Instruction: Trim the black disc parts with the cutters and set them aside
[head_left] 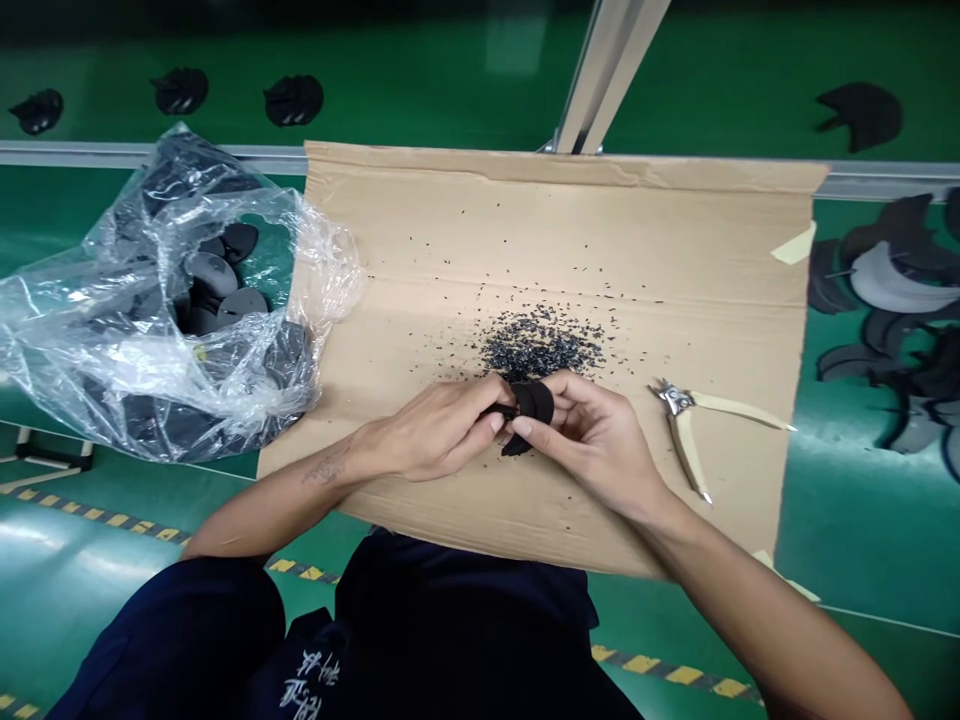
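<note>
Both of my hands meet over the cardboard sheet (420, 220), around a curved black foam piece (534, 402). My right hand (596, 435) is closed on its right side, thumb in front. My left hand (442, 425) pinches a dark part at the left side of the piece; the fingers partly hide it. Just beyond my fingertips lies a pile of small black bits (540, 340), scattered outward over the cardboard. Side cutters (679, 400) with cream handles lie spread on the cardboard to the right of my right hand.
A clear plastic bag (150, 330) with black rounded pieces (214, 275) stands at the left. More black and grey curved pieces (900, 280) are heaped at the right. Behind the cardboard runs a metal rail with an upright post (611, 75); single black pieces (292, 100) lie beyond it.
</note>
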